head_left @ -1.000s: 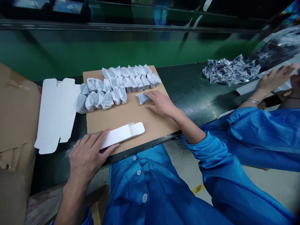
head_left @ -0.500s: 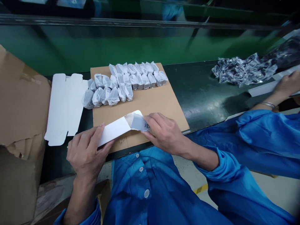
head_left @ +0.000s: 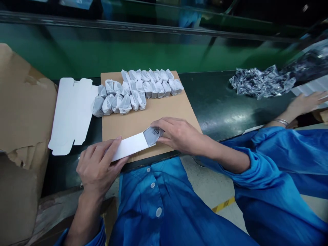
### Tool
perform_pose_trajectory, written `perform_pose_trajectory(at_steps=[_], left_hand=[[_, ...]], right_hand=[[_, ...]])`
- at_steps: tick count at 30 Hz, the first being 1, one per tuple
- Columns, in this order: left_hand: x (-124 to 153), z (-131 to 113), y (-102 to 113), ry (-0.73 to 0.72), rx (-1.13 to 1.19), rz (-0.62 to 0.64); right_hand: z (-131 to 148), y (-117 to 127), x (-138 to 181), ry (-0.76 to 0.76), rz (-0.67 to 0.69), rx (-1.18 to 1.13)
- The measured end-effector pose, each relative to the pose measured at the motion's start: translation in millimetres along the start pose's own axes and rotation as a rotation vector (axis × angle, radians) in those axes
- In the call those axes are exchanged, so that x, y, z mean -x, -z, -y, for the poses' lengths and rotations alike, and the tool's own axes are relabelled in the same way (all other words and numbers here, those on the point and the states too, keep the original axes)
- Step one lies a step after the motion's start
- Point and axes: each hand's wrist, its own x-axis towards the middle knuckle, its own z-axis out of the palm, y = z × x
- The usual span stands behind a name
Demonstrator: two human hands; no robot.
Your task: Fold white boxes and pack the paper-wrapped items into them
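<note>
A long white carton (head_left: 132, 146) is gripped at its left end by my left hand (head_left: 98, 164), thumb and fingers closed around it. From the carton's right end a grey plastic-wrapped item (head_left: 153, 136) with a printed recycling mark sticks out, partly inside. My right hand (head_left: 179, 135) pinches the outer end of that item; what is in the wrapping cannot be made out. Beyond my hands, rows of similar wrapped items (head_left: 125, 104) lie on a flat cardboard sheet (head_left: 166, 112). Several flattened white cartons (head_left: 71, 112) are stacked to the left of the sheet.
A torn brown cardboard box (head_left: 25, 102) stands at the far left. Crumpled clear plastic bags (head_left: 261, 82) lie on the dark green bench (head_left: 212, 102) at right. Beside them a co-worker's hand (head_left: 304, 102) rests by white card pieces (head_left: 312, 87).
The wrapped item has gone further into the carton, and its recycling mark now faces up. The carton has shifted slightly right. The co-worker's hand has opened out over the white card.
</note>
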Motion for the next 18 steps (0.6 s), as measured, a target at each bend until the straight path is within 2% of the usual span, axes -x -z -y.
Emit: perform_pose_trajectory(at_steps=[4, 6, 8, 11, 13, 15, 18], left_hand=[[-4.4, -2.2, -1.8, -0.031, 0.018, 0.040], [-6.1, -6.6, -5.1, -0.025, 0.057, 0.051], [-7.5, -13.5, -9.6, 0.003, 0.079, 0.033], [-11.9, -30.4, -14.5, 0.055, 0.012, -0.001], [-17.2, -42.2, -14.4, 0.073, -0.007, 0.007], [-23.4, -45.3, -11.8, 0.092, 0.037, 0.039], [-29.8, -19.4, -4.0, 0.232, 0.020, 0.041]], right_hand=[[12.1, 1.6, 7.3, 0.000, 0.098, 0.031], [14.8, 8.0, 9.7, -0.032, 0.169, -0.140], [17.2, 10.2, 9.2, -0.094, 0.197, -0.423], [21.1, 0.1, 3.2, -0.201, 0.124, -0.762], [17.5, -6.2, 0.6, -0.316, 0.021, -0.819], [-0.7, -0.1, 5.3, -0.434, -0.087, -0.737], [-66.8, 35.4, 32.1, -0.539, -0.155, -0.481]])
